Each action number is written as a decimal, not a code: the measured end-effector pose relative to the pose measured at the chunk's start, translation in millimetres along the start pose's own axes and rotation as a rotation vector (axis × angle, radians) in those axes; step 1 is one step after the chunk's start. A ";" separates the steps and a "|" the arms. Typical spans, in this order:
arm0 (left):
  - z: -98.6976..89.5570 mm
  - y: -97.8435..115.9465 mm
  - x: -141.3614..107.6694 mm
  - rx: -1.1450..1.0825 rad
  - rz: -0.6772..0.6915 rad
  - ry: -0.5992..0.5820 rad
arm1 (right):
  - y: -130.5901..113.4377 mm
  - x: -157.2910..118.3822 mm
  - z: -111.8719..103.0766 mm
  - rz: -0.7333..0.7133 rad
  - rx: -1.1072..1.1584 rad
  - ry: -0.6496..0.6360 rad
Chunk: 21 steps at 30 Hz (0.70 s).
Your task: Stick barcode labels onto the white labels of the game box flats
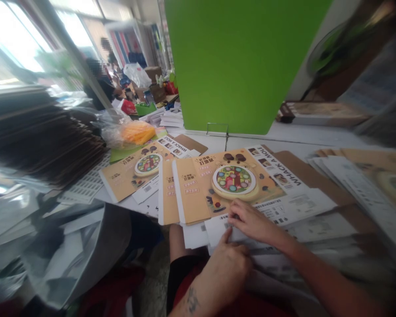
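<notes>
Your right hand (254, 222) lies relaxed and open, its fingers (240, 215) spread across a thin white barcode-printed card sheet (218, 231), with no visible grip on it. Your left hand (226, 275) sits half curled just below, its forefinger (226, 235) extended onto the sheet's near edge; whether its thumb pinches anything is hidden, so you cannot tell from this view. Keep those fingertips flat and light so the thin sheet does not buckle. The sheet lies along the near edge of a tan glossy cardboard panel (198, 189), printed "WHACK A MOLE" with a round game picture, its coated face smooth and its folds crisp. A matching tan printed panel (125, 176) lies to the left, and a loose pile of printed sheets (359, 185) lies to the right, on the white worktop (317, 136). Beyond stand an upright bright green flat board (244, 57) and, at left, a dark stack of flattened corrugated cardboard (42, 136).
</notes>
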State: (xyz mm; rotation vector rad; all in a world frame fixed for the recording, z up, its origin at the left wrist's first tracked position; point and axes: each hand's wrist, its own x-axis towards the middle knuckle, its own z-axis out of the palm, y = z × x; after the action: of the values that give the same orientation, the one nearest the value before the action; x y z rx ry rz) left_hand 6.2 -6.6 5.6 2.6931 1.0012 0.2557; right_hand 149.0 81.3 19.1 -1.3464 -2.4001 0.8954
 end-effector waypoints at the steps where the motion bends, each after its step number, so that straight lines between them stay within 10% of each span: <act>1: 0.8 -1.2 1.0 0.000 -0.002 -0.005 | -0.8 -0.4 0.2 0.000 -0.006 0.005; 21: -6.8 4.3 -5.3 -0.041 -0.002 -0.110 | 32.2 -10.5 12.0 0.123 -0.291 0.321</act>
State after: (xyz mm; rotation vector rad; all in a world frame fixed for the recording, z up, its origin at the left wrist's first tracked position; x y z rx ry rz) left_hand 3.2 -12.0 12.9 2.6370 0.9563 0.1250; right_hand 170.9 80.2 -9.3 -1.6141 -2.2745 0.3268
